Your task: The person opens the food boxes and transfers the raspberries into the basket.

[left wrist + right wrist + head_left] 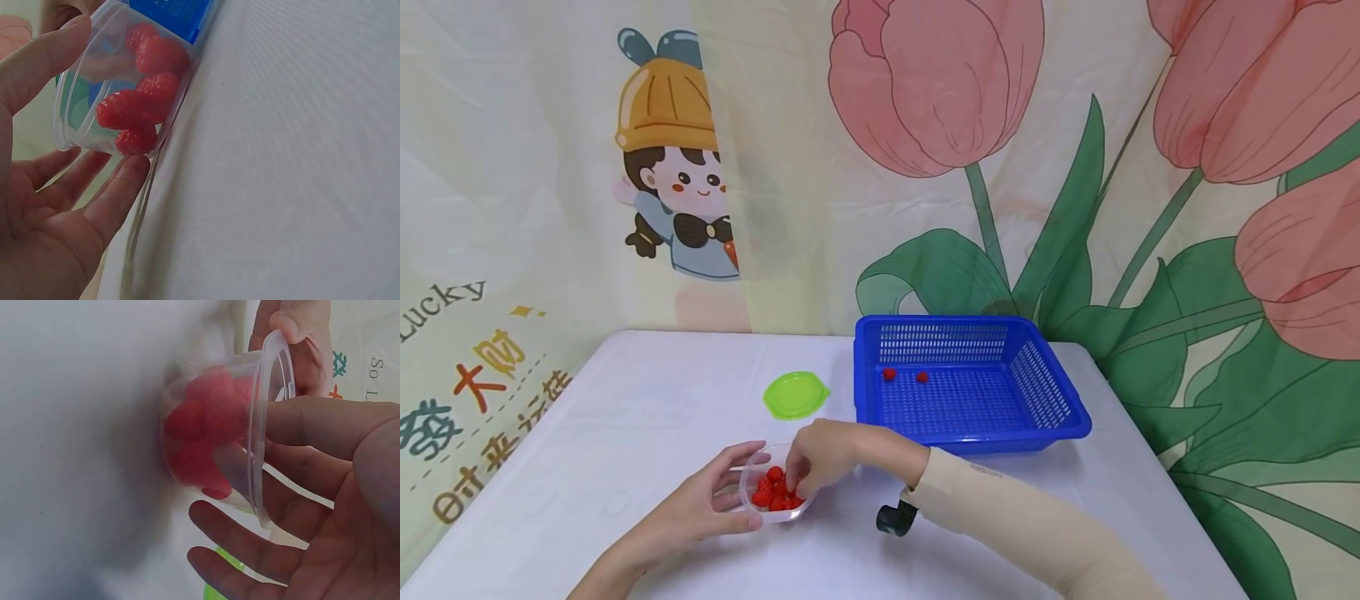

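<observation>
While the clear cup [786,517] is clasped by the left hand [703,502], presumably against tipping, the red berries [769,493] inside are reached by the right hand [829,452] (whether one is pinched cannot be told); the green lid [796,395] is set beyond, near the blue basket [970,438] holding two more berries [889,374].

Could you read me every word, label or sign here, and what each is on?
"Lucky": on the backdrop, left side.
"發大财": on the backdrop, below that.
"时来运转": lower on the backdrop, partly cut off by the table.
"So L": on the backdrop, right wrist view; the rest hidden behind the right hand.
Sleeve marking: too small to read.
</observation>
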### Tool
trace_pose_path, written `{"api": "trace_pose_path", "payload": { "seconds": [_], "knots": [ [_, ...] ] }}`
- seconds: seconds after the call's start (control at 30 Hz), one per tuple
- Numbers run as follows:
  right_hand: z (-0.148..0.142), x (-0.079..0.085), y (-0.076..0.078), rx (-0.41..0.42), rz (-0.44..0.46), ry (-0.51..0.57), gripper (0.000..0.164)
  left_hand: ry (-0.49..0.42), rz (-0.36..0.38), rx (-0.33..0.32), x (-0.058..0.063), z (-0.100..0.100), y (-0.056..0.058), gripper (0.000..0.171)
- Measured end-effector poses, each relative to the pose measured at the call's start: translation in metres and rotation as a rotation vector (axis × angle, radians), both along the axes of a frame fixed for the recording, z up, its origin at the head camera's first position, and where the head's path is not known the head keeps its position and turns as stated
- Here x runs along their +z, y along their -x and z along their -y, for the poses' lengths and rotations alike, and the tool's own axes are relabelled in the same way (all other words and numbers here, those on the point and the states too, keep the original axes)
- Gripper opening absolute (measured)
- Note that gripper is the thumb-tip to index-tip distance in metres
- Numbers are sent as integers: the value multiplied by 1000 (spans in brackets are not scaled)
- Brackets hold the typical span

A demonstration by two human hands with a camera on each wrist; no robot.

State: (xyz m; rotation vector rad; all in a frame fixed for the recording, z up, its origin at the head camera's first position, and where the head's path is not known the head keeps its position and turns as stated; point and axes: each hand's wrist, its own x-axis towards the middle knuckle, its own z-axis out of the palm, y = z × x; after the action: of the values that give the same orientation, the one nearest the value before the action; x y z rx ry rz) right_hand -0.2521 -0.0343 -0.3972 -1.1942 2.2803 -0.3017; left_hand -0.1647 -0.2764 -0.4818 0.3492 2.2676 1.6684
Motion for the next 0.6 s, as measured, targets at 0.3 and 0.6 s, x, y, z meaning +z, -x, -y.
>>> {"api": "trace_pose_path", "payload": {
  "seconds": [0.3, 0.6],
  "knots": [
    [5, 3, 1, -10, -21, -25, 4, -20, -9, -16, 1, 0, 0, 90],
    [0, 2, 4, 22, -67, 69, 9, -51, -31, -47, 1, 1, -1, 88]
  ]
}}
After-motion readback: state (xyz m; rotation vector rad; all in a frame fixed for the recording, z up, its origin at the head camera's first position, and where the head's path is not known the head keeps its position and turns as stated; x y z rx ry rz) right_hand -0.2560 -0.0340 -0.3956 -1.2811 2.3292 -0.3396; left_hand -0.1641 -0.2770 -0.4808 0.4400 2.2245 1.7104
